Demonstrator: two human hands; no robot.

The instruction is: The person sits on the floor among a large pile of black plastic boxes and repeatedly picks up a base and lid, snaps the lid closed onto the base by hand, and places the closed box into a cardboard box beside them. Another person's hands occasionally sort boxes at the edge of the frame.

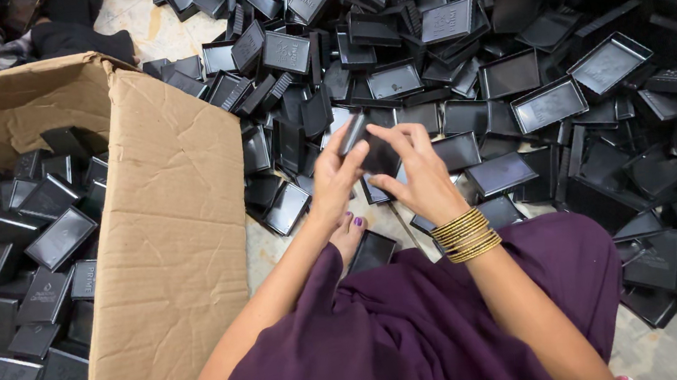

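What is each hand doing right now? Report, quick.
Left hand: closed on a small black rectangular plastic case.
Right hand: fingers gripping the same case.

— What was the person wearing?

— A deep purple garment (420, 332), loose and draped, that covered the lap and fell in soft folds towards the floor.

— Any sleeves?

— None showed; both forearms were bare from the cloth up to the hands.

— Jewellery?

— A stack of thin gold bangles (466, 235) sat on the right wrist, several rings packed close together. The left hand (335, 178) and right hand (417, 175) wore no rings that could be made out.

— Anything else?

— A bare foot (349, 235) peeked from under the cloth, its toenails painted purple.
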